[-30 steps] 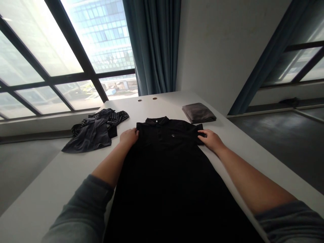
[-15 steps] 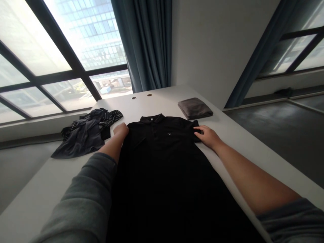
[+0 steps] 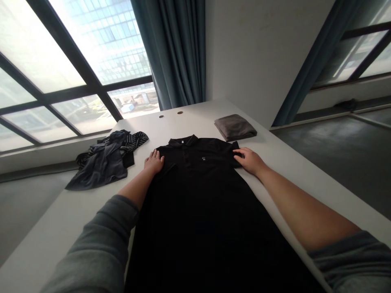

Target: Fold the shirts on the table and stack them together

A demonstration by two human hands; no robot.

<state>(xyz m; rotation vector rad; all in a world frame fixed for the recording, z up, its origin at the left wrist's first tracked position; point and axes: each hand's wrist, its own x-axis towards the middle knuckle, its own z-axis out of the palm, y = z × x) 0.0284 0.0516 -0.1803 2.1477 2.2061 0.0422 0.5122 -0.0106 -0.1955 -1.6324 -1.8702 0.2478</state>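
A black short-sleeved polo shirt (image 3: 195, 195) lies spread front up, its collar at the far end and a small white logo on the chest. My left hand (image 3: 154, 162) rests flat on the shirt's left shoulder edge, fingers slightly spread. Beneath that hand, the left sleeve is folded inward over the front. At the opposite side, my right hand (image 3: 249, 159) touches the right sleeve (image 3: 233, 152), which points outward. Its thumb and fingers are apart on the cloth.
Left of the shirt, a heap of dark and striped clothes (image 3: 110, 158) hangs near the white table's (image 3: 207, 112) edge. A folded grey-brown cloth (image 3: 235, 127) lies at the back right. Two round holes are in the far tabletop, by a blue curtain (image 3: 180, 53) and window.
My left hand has moved slightly right from the shirt's edge onto its shoulder, and its curled fingers have flattened out. My right hand stays at the right sleeve.
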